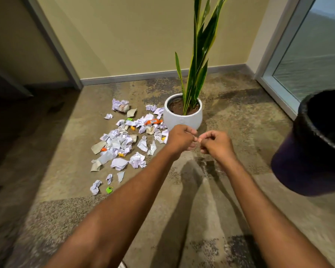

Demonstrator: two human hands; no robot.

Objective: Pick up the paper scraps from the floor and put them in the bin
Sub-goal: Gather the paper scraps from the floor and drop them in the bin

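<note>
Head view: speckled floor [238,120], paper scraps [118,144] beside white planter [182,119], bin [300,167] rightward; left hand [179,139], right hand [216,145]: grip curled, empty.

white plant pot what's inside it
Inside the white plant pot sits brown soil with tall green snake plant leaves rising from it. Roots and anything below the soil surface are covered.

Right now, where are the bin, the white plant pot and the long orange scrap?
bin [298,167]: head view, outer wall.
white plant pot [182,118]: head view, front wall.
long orange scrap [153,122]: head view, its middle.
</note>
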